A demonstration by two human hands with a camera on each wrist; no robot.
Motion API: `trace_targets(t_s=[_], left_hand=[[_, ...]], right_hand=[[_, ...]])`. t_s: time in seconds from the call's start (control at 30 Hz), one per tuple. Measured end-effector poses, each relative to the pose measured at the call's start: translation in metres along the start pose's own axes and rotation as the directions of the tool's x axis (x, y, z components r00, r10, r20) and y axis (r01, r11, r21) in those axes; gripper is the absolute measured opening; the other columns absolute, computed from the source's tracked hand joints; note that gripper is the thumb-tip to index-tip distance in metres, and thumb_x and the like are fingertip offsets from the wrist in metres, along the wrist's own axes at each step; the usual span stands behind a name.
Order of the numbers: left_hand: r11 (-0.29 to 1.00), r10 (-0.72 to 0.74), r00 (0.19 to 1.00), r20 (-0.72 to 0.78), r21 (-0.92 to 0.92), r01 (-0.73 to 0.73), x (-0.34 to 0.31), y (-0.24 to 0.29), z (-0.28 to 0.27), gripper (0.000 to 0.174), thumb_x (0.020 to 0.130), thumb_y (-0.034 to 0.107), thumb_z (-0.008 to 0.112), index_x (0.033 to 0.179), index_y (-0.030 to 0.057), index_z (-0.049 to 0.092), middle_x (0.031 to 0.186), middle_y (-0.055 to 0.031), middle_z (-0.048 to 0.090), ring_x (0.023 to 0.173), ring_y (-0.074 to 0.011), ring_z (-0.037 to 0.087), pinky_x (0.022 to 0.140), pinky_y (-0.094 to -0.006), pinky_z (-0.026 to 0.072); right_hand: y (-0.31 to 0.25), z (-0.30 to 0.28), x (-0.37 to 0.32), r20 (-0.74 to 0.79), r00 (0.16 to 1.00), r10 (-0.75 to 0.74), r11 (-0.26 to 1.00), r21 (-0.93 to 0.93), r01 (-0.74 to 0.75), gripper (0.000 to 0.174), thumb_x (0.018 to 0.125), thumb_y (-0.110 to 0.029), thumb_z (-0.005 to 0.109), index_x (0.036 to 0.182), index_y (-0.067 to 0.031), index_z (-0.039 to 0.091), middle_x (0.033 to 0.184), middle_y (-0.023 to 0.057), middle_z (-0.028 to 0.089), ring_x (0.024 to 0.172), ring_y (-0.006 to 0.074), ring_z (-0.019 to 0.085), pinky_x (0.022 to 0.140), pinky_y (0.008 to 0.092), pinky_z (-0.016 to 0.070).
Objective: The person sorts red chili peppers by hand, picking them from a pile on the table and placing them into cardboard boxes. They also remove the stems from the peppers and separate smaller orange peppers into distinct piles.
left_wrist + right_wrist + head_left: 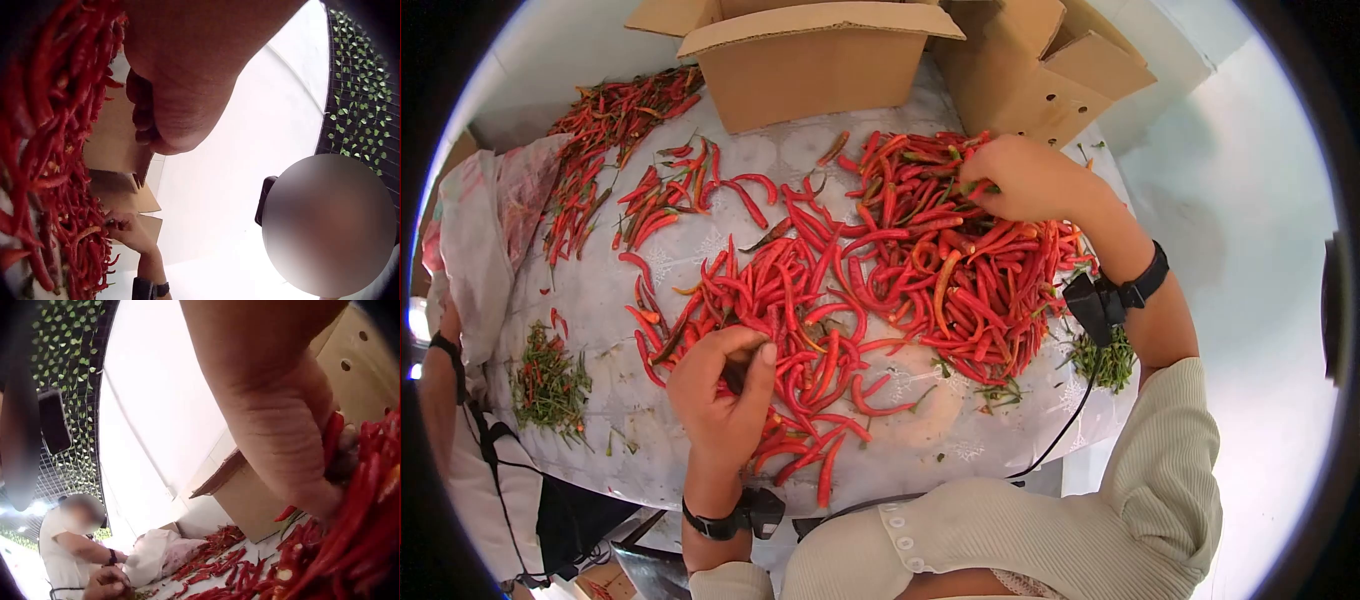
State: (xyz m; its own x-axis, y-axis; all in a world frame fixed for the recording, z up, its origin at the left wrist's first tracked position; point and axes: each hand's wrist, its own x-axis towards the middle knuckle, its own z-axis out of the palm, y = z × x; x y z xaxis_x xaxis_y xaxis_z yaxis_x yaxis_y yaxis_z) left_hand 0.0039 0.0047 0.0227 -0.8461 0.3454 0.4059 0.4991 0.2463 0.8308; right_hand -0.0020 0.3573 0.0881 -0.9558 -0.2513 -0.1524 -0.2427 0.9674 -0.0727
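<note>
Red chili peppers lie in a big pile (990, 290) on the right side of the table, and a looser heap (750, 290) spreads to its left. My right hand (1030, 180) reaches into the back of the big pile with fingers curled round a chili pepper (333, 439); green stems show at its fingertips in the head view. My left hand (725, 395) hovers over the front of the looser heap. Its fingers are curled in with the thumb close to the forefinger, and no pepper shows in it. Its palm side is partly hidden.
Two cardboard boxes, one open box (800, 65) and one with holes (1040, 75), stand at the back. Green stem heaps lie left (550, 385) and right (1105, 360). More chilies (615, 140) lie back left beside a pale sack (490, 210). Another person (75, 544) is at the left.
</note>
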Motion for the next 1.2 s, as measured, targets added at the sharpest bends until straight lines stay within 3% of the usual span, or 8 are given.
trace_targets(t_s=[0.13, 0.23, 0.33, 0.47, 0.63, 0.83, 1.13, 1.2], left_hand=[[1.000, -0.005, 1.000, -0.004, 0.008, 0.005, 0.001, 0.000, 0.000, 0.009, 0.080, 0.004, 0.068, 0.086, 0.0015, 0.063, 0.067, -0.0025, 0.059, 0.054, -0.0057, 0.050, 0.048, -0.0200, 0.0373], [1.000, -0.024, 1.000, -0.003, -0.012, 0.024, 0.001, -0.002, 0.000, 0.009, 0.080, 0.004, 0.068, 0.087, 0.0016, 0.063, 0.068, -0.0022, 0.060, 0.054, -0.0056, 0.051, 0.048, -0.0200, 0.0372], [1.000, -0.028, 1.000, -0.009, -0.014, 0.028, 0.001, -0.002, 0.000, 0.009, 0.080, 0.004, 0.068, 0.087, 0.0015, 0.063, 0.068, -0.0024, 0.060, 0.055, -0.0057, 0.051, 0.048, -0.0199, 0.0373], [1.000, 0.002, 1.000, -0.005, 0.019, -0.001, 0.001, -0.003, 0.000, 0.009, 0.079, 0.004, 0.068, 0.087, 0.0014, 0.063, 0.070, -0.0030, 0.060, 0.056, -0.0060, 0.051, 0.049, -0.0199, 0.0376], [1.000, 0.019, 1.000, -0.001, 0.016, -0.019, 0.000, -0.001, 0.001, 0.009, 0.079, 0.004, 0.068, 0.086, 0.0014, 0.063, 0.070, -0.0030, 0.061, 0.057, -0.0062, 0.051, 0.050, -0.0200, 0.0378], [1.000, -0.029, 0.999, 0.015, -0.008, 0.029, -0.001, -0.002, 0.002, 0.009, 0.080, 0.004, 0.067, 0.087, 0.0013, 0.063, 0.069, -0.0024, 0.060, 0.056, -0.0060, 0.051, 0.049, -0.0198, 0.0372], [0.995, -0.085, 0.996, 0.012, -0.060, 0.085, -0.001, -0.003, 0.002, 0.007, 0.081, 0.003, 0.067, 0.087, 0.0015, 0.063, 0.068, -0.0014, 0.059, 0.055, -0.0050, 0.050, 0.049, -0.0195, 0.0372], [0.996, -0.074, 0.997, 0.008, -0.043, 0.074, 0.000, -0.003, 0.001, 0.008, 0.080, 0.003, 0.067, 0.087, 0.0016, 0.063, 0.068, -0.0017, 0.060, 0.056, -0.0054, 0.051, 0.050, -0.0197, 0.0377]], right_hand=[[-0.002, 0.014, 0.018, -0.158, 0.985, -0.074, 0.996, -0.060, 0.065, 0.016, 0.070, -0.008, 0.065, 0.085, -0.0027, 0.063, 0.081, 0.0161, 0.062, 0.083, 0.0346, 0.060, 0.071, 0.0438, 0.0488], [-0.014, 0.019, 0.025, 0.090, 0.993, 0.077, 0.963, -0.265, -0.051, 0.016, 0.070, -0.010, 0.066, 0.085, -0.0041, 0.064, 0.083, 0.0155, 0.062, 0.084, 0.0348, 0.060, 0.071, 0.0437, 0.0494], [-0.013, 0.025, 0.024, 0.055, 0.997, 0.046, 0.922, -0.386, -0.021, 0.015, 0.071, -0.011, 0.066, 0.084, -0.0049, 0.064, 0.084, 0.0156, 0.061, 0.085, 0.0348, 0.060, 0.072, 0.0432, 0.0496], [-0.007, 0.019, 0.010, -0.131, 0.988, -0.084, 0.971, -0.232, 0.051, 0.014, 0.073, -0.011, 0.065, 0.085, -0.0037, 0.062, 0.084, 0.0143, 0.059, 0.085, 0.0338, 0.060, 0.073, 0.0425, 0.0479], [0.017, -0.006, -0.011, -0.191, 0.967, 0.167, 0.969, 0.215, -0.125, 0.016, 0.079, -0.011, 0.061, 0.092, -0.0027, 0.062, 0.093, 0.0159, 0.062, 0.087, 0.0375, 0.058, 0.077, 0.0438, 0.0463], [0.007, 0.009, -0.012, -0.191, 0.980, 0.053, 0.996, 0.080, -0.039, 0.019, 0.077, -0.010, 0.064, 0.093, -0.0016, 0.061, 0.089, 0.0148, 0.059, 0.091, 0.0339, 0.058, 0.077, 0.0427, 0.0455], [-0.018, 0.024, 0.008, 0.200, 0.977, 0.073, 0.969, -0.247, -0.022, 0.024, 0.073, -0.013, 0.068, 0.092, 0.0003, 0.061, 0.088, 0.0167, 0.059, 0.092, 0.0353, 0.057, 0.080, 0.0439, 0.0457], [-0.008, 0.026, 0.002, -0.008, 0.998, -0.056, 0.997, -0.062, 0.056, 0.022, 0.076, -0.013, 0.067, 0.091, 0.0008, 0.060, 0.085, 0.0167, 0.058, 0.086, 0.0358, 0.057, 0.076, 0.0432, 0.0458]])
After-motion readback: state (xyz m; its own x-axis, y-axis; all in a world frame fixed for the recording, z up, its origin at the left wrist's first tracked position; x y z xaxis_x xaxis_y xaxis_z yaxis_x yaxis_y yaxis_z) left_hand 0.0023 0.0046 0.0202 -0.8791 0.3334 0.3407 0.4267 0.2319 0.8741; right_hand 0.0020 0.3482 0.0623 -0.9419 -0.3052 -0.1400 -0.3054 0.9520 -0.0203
